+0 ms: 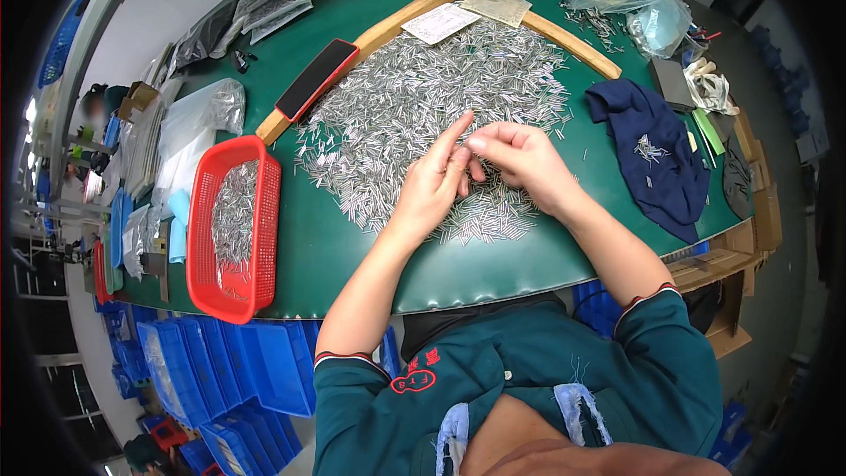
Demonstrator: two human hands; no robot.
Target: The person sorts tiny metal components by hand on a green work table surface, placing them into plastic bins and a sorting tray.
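Observation:
A wide heap of small shiny metal pins (370,141) covers the middle of the green table. Over its near part my two hands meet, fingertips touching. My left hand (432,181) has its index finger stretched out, while the thumb and the other fingers are bent in. With thumb and index finger pinched together, my right hand (529,166) reaches to the left thumb. Whatever lies between the fingers is too small or too hidden to make out. Left of the heap stands a red plastic basket (266,238), partly filled with similar pins.
Wooden bars (573,46) edge the heap at the back, with a red-edged phone (317,79) and two paper cards (439,23) on them. At right lies a dark blue cloth (656,172) bearing a few pins. Plastic bags (661,22) sit far right; blue bins (278,366) stand below the table.

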